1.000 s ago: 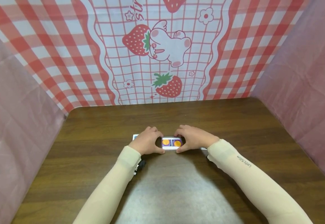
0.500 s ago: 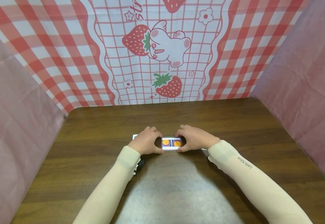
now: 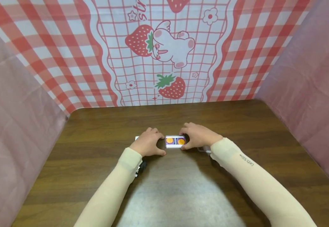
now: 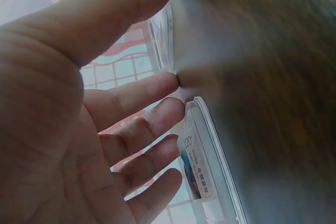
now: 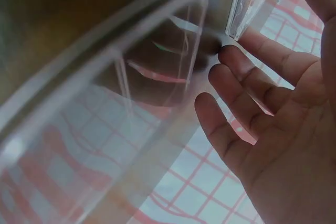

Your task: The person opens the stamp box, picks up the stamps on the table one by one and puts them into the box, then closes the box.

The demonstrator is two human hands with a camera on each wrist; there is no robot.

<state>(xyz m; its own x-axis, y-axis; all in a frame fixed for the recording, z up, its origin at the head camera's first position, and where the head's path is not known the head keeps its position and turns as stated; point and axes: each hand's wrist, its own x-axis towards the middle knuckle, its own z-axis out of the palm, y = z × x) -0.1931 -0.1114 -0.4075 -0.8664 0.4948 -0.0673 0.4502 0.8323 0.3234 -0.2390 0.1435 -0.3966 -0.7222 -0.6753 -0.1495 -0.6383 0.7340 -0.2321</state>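
Note:
A small clear plastic case [image 3: 175, 142] holds a picture of two orange discs on purple. My right hand [image 3: 199, 136] pinches its right end, thumb at the near edge and fingers at the far edge; the case also shows beside the fingertips in the right wrist view [image 5: 241, 9]. Left of it, my left hand [image 3: 148, 143] has its thumb and fingers spread, with a small gap to the case. Behind the left fingers stands a second clear case [image 4: 207, 150] holding a postage stamp marked CHINA, mostly hidden in the head view.
A further clear case [image 3: 204, 149] lies partly beneath my right wrist; its transparent walls fill much of the right wrist view. The brown wooden table [image 3: 170, 189] ends at a strawberry-print cloth [image 3: 170, 53], with pink cloth [image 3: 306, 75] at the sides.
The disc-picture case has shifted slightly away from me and to the right with my right hand. My left hand stays put, and the case has left its fingertips.

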